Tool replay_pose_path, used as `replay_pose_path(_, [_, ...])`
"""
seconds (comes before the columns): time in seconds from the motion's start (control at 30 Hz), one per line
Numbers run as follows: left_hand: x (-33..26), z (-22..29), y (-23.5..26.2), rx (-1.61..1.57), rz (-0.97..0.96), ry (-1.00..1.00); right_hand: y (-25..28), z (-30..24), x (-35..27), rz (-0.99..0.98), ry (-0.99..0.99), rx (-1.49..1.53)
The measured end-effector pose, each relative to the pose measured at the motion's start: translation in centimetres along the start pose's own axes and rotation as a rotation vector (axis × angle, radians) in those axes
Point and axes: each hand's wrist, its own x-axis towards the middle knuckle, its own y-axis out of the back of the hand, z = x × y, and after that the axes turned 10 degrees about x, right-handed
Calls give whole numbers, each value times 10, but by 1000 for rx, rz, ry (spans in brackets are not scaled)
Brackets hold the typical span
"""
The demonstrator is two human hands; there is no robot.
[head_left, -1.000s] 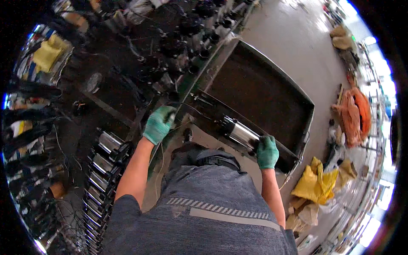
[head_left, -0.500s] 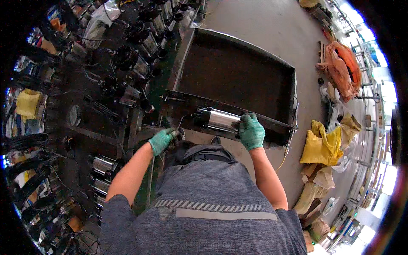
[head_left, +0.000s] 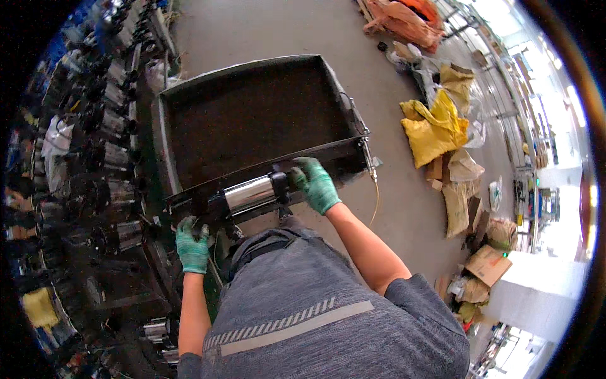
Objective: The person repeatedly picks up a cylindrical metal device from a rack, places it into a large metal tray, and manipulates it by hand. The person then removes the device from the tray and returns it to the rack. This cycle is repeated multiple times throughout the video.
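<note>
A silver metal cylinder with black ends, which looks like a pump motor (head_left: 249, 194), lies along the near ledge of a dark open metal tank (head_left: 252, 160). Beside its right black end is my right hand (head_left: 315, 186) in a green glove, its fingers spread and slightly bent; whether the fingertips touch the end cap I cannot tell. My left hand (head_left: 192, 246), gloved in green too, hovers left of the cylinder and nearer to me. Its thumb and fingers are bent with a gap between them. No held thing shows there, and dark clutter hides what lies behind the fingertips.
Many similar silver and black cylinders (head_left: 117, 158) stand in rows at the left, among cables. A fitting with a thin yellow hose (head_left: 377, 196) hangs at the tank's right corner. Yellow sacks (head_left: 435, 129), a cardboard box (head_left: 488, 265) and orange sheeting (head_left: 407, 24) lie at the right.
My view has turned, so the tank appears further left. My right hand has let go of the cylinder's body and is at its right end. My left hand's pinched fingers have parted.
</note>
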Motion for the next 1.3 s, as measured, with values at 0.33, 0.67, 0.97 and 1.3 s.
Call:
replay_pose_path(0.33, [25,45,-38,-127,-105,173,142,141,-43,556,-792,-19])
replay_pose_path(0.67, [22,48,-44,-165,-140,376,109,194,-21,701,-586,335])
replay_pose_path(0.97, [31,47,-44,-52,-128,288,110,113,-7,494,-495,458])
replay_pose_path(1.3, [33,50,-43,-129,-191,320,37,55,-24,-264,-499,418])
